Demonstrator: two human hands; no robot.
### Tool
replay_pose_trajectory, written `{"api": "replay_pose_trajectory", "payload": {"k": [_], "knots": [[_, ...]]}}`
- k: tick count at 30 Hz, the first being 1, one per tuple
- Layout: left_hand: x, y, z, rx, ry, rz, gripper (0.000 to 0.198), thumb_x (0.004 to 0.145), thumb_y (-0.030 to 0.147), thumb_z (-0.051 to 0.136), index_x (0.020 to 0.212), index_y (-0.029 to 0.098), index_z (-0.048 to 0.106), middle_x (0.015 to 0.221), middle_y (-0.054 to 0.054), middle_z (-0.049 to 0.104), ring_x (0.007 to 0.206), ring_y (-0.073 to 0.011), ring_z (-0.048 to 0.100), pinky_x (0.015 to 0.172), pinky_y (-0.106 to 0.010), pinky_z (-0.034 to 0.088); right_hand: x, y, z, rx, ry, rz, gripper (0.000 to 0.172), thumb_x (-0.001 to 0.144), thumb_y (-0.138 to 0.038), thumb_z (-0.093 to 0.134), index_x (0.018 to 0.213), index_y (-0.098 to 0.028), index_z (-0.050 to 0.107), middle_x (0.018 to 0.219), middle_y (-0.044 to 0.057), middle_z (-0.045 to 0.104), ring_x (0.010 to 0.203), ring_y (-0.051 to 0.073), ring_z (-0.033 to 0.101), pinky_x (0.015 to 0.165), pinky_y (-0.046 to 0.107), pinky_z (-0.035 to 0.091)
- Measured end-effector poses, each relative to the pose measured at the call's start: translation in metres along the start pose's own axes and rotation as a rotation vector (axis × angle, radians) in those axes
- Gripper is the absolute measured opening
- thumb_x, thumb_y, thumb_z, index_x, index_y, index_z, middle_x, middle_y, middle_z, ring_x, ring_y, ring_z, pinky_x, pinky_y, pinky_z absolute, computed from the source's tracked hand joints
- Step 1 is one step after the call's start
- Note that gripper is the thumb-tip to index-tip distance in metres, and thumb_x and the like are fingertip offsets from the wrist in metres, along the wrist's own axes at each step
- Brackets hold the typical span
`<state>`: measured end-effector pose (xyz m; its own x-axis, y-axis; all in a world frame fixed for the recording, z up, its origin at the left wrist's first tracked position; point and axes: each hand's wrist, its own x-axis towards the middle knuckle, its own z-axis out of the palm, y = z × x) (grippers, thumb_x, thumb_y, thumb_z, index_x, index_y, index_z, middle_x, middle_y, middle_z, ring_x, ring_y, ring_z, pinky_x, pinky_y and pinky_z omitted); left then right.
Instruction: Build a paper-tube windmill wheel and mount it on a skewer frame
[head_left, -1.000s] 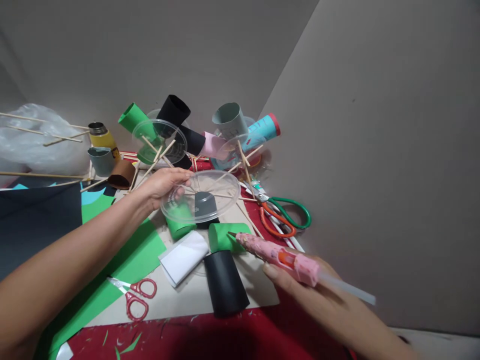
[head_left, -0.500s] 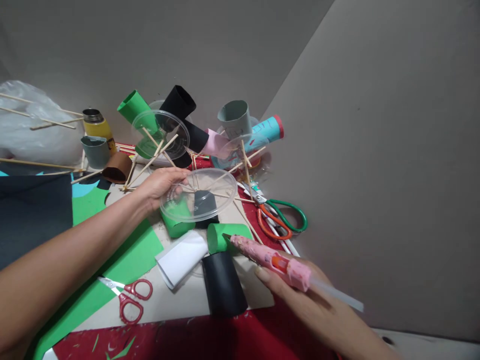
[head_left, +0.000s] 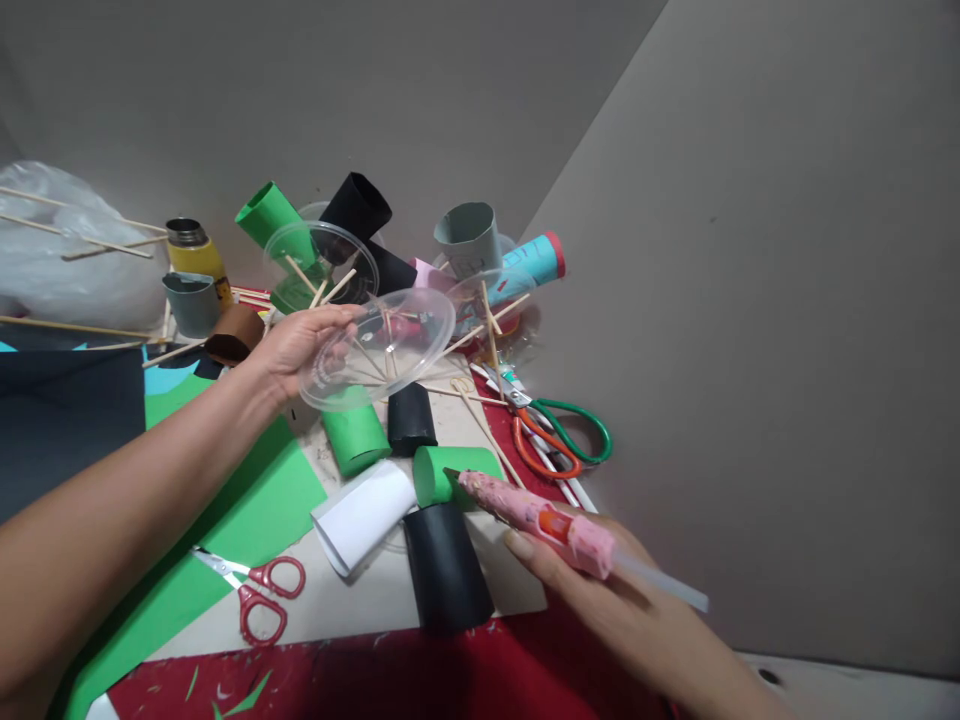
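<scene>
My left hand [head_left: 304, 345] is closed on the edge of a clear round plastic lid [head_left: 390, 345], held tilted above the table. In my right hand [head_left: 592, 580] is a pink hot glue gun [head_left: 517, 508] with a clear glue stick poking out of its back. Its dark nozzle overlaps a green paper tube [head_left: 431, 478] in the view; whether they touch I cannot tell. Below the lid lie another green tube [head_left: 356, 440], a small black tube [head_left: 411, 420], a folded white paper tube [head_left: 364, 515] and a larger black tube [head_left: 448, 570].
Red-handled scissors [head_left: 262, 590] lie on green paper [head_left: 262, 480] at the left. Larger scissors with green and orange handles [head_left: 562, 435] rest by the right wall. Behind stand stick frames with lids and tubes [head_left: 356, 210], a yellow bottle [head_left: 196, 260] and a plastic bag [head_left: 67, 260].
My left hand has raised the lid up and to the left, tilting it more and uncovering the tubes below. My right hand and the glue gun have barely moved.
</scene>
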<state>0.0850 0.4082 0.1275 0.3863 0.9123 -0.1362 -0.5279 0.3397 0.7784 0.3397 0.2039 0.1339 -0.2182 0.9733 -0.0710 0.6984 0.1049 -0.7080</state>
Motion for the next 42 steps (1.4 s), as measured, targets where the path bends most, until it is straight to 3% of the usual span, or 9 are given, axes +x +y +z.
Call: {"api": "replay_pose_trajectory", "payload": {"k": [5, 11, 25, 31, 37, 42], "knots": [[0.003, 0.000, -0.007, 0.045, 0.057, 0.005, 0.018, 0.082, 0.002, 0.054, 0.086, 0.008, 0.071, 0.054, -0.001, 0.061, 0.035, -0.0042, 0.048, 0.034, -0.012, 0.040, 0.000, 0.000, 0.000, 0.006, -0.009, 0.010, 0.040, 0.098, -0.041, 0.049, 0.134, -0.027, 0.060, 0.139, 0.005, 0.058, 0.131, 0.028, 0.050, 0.112, 0.049, 0.037], [0.001, -0.008, -0.007, 0.119, 0.035, 0.010, 0.018, 0.082, 0.002, 0.057, 0.091, 0.008, 0.072, 0.061, -0.002, 0.064, 0.037, -0.0051, 0.052, 0.035, -0.013, 0.042, -0.004, 0.004, -0.002, 0.006, -0.003, 0.025, 0.041, 0.099, -0.040, 0.048, 0.137, -0.028, 0.058, 0.142, 0.003, 0.053, 0.134, 0.026, 0.047, 0.112, 0.044, 0.038], [0.004, -0.012, -0.010, 0.129, 0.039, -0.037, 0.020, 0.083, 0.001, 0.055, 0.092, 0.008, 0.072, 0.065, -0.003, 0.064, 0.041, -0.0060, 0.056, 0.039, -0.013, 0.049, -0.012, 0.018, -0.006, -0.028, 0.049, 0.042, 0.040, 0.098, -0.039, 0.049, 0.136, -0.030, 0.059, 0.140, 0.004, 0.057, 0.132, 0.027, 0.050, 0.112, 0.047, 0.039], [0.004, -0.013, -0.010, 0.111, 0.044, -0.052, 0.018, 0.081, 0.002, 0.057, 0.090, 0.008, 0.071, 0.063, -0.002, 0.064, 0.039, -0.0062, 0.054, 0.036, -0.013, 0.046, -0.007, 0.007, -0.001, -0.027, 0.079, 0.004, 0.038, 0.095, -0.034, 0.055, 0.132, -0.029, 0.063, 0.126, 0.005, 0.068, 0.123, 0.028, 0.059, 0.103, 0.042, 0.050], [0.004, -0.013, -0.012, 0.114, 0.051, -0.058, 0.018, 0.081, 0.003, 0.058, 0.092, 0.009, 0.072, 0.065, -0.002, 0.066, 0.039, -0.0059, 0.055, 0.037, -0.013, 0.047, -0.001, -0.004, 0.004, -0.052, 0.096, 0.005, 0.025, 0.093, -0.034, 0.058, 0.110, -0.029, 0.075, 0.099, 0.001, 0.078, 0.103, 0.028, 0.070, 0.090, 0.035, 0.059], [0.002, -0.013, -0.011, 0.113, 0.068, -0.064, 0.020, 0.079, 0.002, 0.059, 0.092, 0.008, 0.072, 0.063, -0.002, 0.065, 0.037, -0.0062, 0.054, 0.034, -0.013, 0.046, 0.000, -0.005, 0.001, -0.067, 0.077, 0.008, 0.027, 0.093, -0.034, 0.058, 0.115, -0.031, 0.074, 0.109, 0.001, 0.076, 0.111, 0.030, 0.066, 0.097, 0.041, 0.055]]}}
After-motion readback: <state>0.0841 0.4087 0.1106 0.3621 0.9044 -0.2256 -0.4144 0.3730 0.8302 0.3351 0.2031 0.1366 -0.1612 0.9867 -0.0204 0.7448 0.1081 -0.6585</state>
